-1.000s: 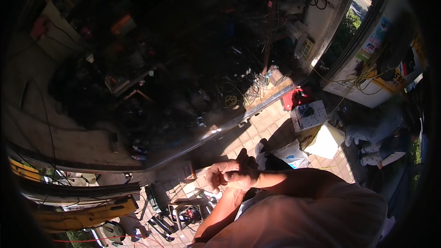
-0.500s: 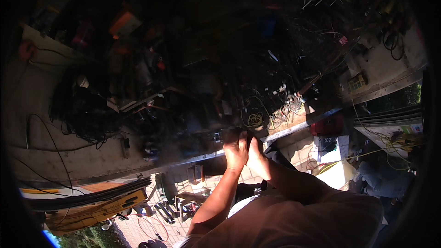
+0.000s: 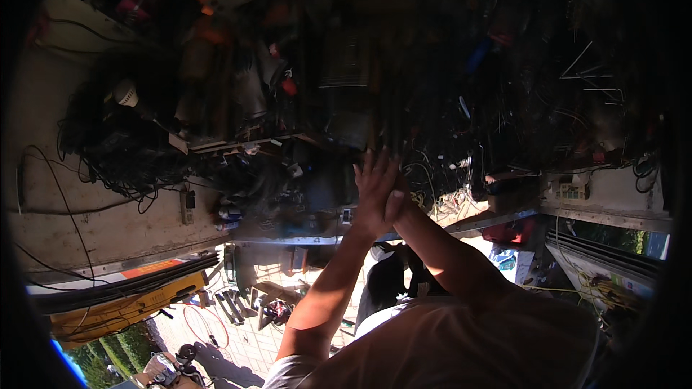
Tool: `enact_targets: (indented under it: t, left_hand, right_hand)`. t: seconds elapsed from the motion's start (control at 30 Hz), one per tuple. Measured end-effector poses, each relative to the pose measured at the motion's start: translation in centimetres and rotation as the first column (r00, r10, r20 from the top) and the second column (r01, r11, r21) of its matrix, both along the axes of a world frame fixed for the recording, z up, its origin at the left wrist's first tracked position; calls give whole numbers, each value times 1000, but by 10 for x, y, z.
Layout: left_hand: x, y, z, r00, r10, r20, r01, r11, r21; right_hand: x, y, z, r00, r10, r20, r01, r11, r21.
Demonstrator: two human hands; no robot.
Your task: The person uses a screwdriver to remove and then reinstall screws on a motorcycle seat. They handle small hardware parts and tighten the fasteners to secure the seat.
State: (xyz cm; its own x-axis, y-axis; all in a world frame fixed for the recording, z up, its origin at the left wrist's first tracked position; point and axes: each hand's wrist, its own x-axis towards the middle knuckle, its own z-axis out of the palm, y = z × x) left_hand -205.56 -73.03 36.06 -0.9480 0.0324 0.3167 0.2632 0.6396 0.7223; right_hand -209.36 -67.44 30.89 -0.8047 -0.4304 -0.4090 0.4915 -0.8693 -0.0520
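Reaching up into shadow, both arms are rising from the lower edge; the left hand (image 3: 375,191) is spreading its fingers, while the right hand (image 3: 396,202) is pressing against its palm side, grip hidden, so what it is pinching cannot be told. Nearest them is hanging a tangle of thin wires (image 3: 440,194), probably the reason for the raised reach. Dark cluttered shelving (image 3: 238,137) is crowding above; sunlit paving (image 3: 245,346) is showing below.

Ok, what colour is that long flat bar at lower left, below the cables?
Yellow, with black cables running along its top; the yellow bar shows best in the head view.
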Motion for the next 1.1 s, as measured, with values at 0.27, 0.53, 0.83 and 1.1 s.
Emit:
enact_targets:
  t: [0.27, 0.53, 0.83, 1.1]
  left_hand:
    - [-107, -211, -45, 748, 587, -309, -663, 655, -362]
    - [-140, -231, -83, 777, 555, -299, -629, 663, -405]
    - [-134, -239, -70, 781, 589, -205, -604, 632, -485]
    - [-142, -233, -77, 772, 608, -187, -622, 661, -420]
  right_hand:
    - [-136, -25, -125, 913, 312, 263, -404, 784, 472]
    - [-386, -106, -272, 616, 649, -448, 753, -318, 576]
    - [-465, -181, -288, 507, 842, 184, 765, -538, 352]
    - [-466, -158, -295, 585, 810, 37, 798, -583, 156]
